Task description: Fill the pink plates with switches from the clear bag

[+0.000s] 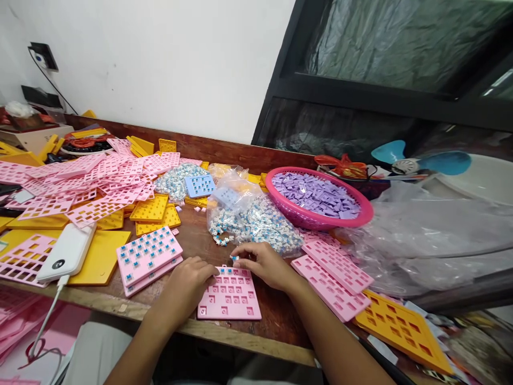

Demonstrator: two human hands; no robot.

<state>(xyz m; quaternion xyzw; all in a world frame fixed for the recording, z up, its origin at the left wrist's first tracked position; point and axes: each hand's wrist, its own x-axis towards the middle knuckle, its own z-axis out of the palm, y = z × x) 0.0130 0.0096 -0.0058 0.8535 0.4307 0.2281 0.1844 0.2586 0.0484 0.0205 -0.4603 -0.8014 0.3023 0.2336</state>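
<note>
A pink keyboard plate [236,306] with square sockets lies flat at the table's front edge. A few blue key switches [229,271] sit in its far row; many other sockets are bare. My left hand [193,283] is closed on the plate's far left side, thumb and fingers against its edge. Just above the far edge, my right hand [262,263] pinches a small blue-and-white key switch [235,258]. Beyond it lies a clear plastic bag [256,219] full of such switches, some spilling from its mouth.
Left of my hands, stacked pink plates [149,251] hold blue switches. A white power bank [68,251] trails a cable over the edge. A pink basket [360,219] holds purple keycaps. More pink plates [336,267] and a yellow plate [404,329] lie right.
</note>
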